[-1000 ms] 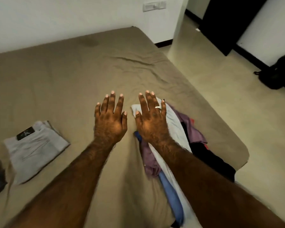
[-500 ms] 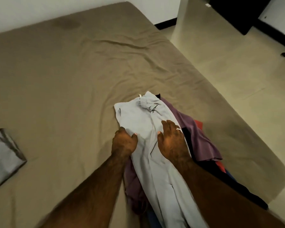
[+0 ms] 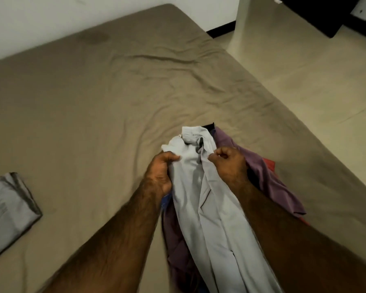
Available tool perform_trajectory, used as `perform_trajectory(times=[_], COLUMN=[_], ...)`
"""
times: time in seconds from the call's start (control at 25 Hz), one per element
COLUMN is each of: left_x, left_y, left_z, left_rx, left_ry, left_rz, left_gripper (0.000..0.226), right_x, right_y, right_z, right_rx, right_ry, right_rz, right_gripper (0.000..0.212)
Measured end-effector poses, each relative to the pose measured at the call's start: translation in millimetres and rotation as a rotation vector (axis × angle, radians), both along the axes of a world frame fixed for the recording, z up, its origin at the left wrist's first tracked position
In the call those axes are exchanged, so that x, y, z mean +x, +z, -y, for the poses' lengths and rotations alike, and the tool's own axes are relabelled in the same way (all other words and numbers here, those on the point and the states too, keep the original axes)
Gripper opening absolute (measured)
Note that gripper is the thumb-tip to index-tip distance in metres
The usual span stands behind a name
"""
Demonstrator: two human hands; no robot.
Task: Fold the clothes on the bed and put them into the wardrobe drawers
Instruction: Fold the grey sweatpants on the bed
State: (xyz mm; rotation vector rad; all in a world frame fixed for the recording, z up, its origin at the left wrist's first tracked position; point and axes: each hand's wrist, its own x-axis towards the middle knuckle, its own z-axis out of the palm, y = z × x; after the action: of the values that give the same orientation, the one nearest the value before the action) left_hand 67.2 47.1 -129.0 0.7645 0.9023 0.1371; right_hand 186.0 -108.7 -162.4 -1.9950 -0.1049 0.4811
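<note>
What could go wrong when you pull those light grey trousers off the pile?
1. The left hand and right hand both grip the grey trousers, which lie on a purple shirt. Lifting them may well drag the shirt along.
2. The pile sits near the edge of the bed, so loose clothes could slide onto the floor.
3. The legs trail towards the person, so they might bunch up and crease.
</note>
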Motion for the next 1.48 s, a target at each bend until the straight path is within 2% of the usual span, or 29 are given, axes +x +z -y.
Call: perform_trajectory(times=[0.08, 0.16, 0.2, 0.28, 0.36, 0.4, 0.52, 0.56, 0.6, 0.72, 0.8, 0.88, 0.92, 0.96, 1.0, 1.04, 1.16, 1.2, 1.24, 1.32, 1.44, 1.48], left_x=[-17, -31, -39, -58, -91, -100, -152, -191, -205, -269, -330, -376, -397, -434, -452, -475, -529, -544, -560, -578, -597, -601], left_y=[34, 60, 85, 140, 210, 231, 321, 370, 391, 465, 524, 576, 598, 628, 643, 662, 703, 716, 730, 747, 758, 758], left_z=[4, 4, 2, -5, -20, -26, -52, -66, -74, -95, -109, -118, -125, -129, -133, -138, -149, -150, -147, -145, -132, -128], left_rx=[-0.138, -0.200, -0.209, -0.207, -0.137, -0.094, 0.133, 0.251, 0.316, 0.580, 0.793, 1.004, 1.095, 1.181, 1.237, 1.290, 1.393, 1.413, 1.432, 1.438, 1.481, 1.472], left_ry=[0.021, 0.056, 0.042, -0.007, -0.042, -0.054, -0.025, -0.025, -0.028, -0.023, 0.044, 0.123, 0.141, 0.166, 0.179, 0.215, 0.326, 0.386, 0.456, 0.497, 0.525, 0.566], left_rz=[0.102, 0.212, 0.260, 0.350, 0.338, 0.324, 0.371, 0.391, 0.384, 0.368, 0.338, 0.294, 0.257, 0.234, 0.191, 0.178, 0.115, 0.097, 0.080, 0.105, 0.162, 0.187], left_gripper=[0.058, 0.062, 0.060, 0.070, 0.083, 0.080, 0.036, 0.024, 0.018, 0.040, 0.032, 0.020, 0.018, 0.019, 0.020, 0.020, 0.019, 0.015, 0.012, 0.011, 0.011, 0.010], right_x=[-6, -9, -13, -29, -59, -67, -115, -154, -170, -226, -277, -313, -326, -349, -356, -365, -374, -379, -386, -395, -403, -403], right_y=[32, 59, 79, 136, 218, 242, 339, 385, 407, 488, 551, 605, 628, 656, 670, 690, 726, 736, 745, 756, 772, 776], right_z=[3, 5, 3, -6, -17, -22, -45, -56, -61, -70, -69, -65, -66, -68, -67, -67, -60, -57, -53, -52, -57, -56], right_rx=[0.406, 0.692, 0.762, 0.682, 0.485, 0.432, 0.528, 0.594, 0.630, 0.647, 0.647, 0.596, 0.531, 0.427, 0.339, 0.321, 0.425, 0.480, 0.510, 0.516, 0.494, 0.527], right_ry=[-0.092, -0.112, -0.085, 0.051, 0.246, 0.302, 0.346, 0.358, 0.341, 0.341, 0.372, 0.476, 0.503, 0.504, 0.468, 0.388, 0.178, 0.189, 0.256, 0.435, 0.471, 0.445], right_rz=[-0.253, -0.482, -0.565, -0.580, -0.431, -0.383, -0.260, -0.224, -0.199, -0.050, 0.028, 0.166, 0.283, 0.417, 0.533, 0.602, 0.620, 0.607, 0.608, 0.612, 0.722, 0.769], right_gripper=[0.008, 0.018, 0.026, 0.057, 0.041, 0.034, 0.026, 0.024, 0.026, 0.040, 0.035, 0.009, 0.013, 0.028, 0.039, 0.040, 0.022, 0.013, 0.015, 0.031, 0.006, 0.010])
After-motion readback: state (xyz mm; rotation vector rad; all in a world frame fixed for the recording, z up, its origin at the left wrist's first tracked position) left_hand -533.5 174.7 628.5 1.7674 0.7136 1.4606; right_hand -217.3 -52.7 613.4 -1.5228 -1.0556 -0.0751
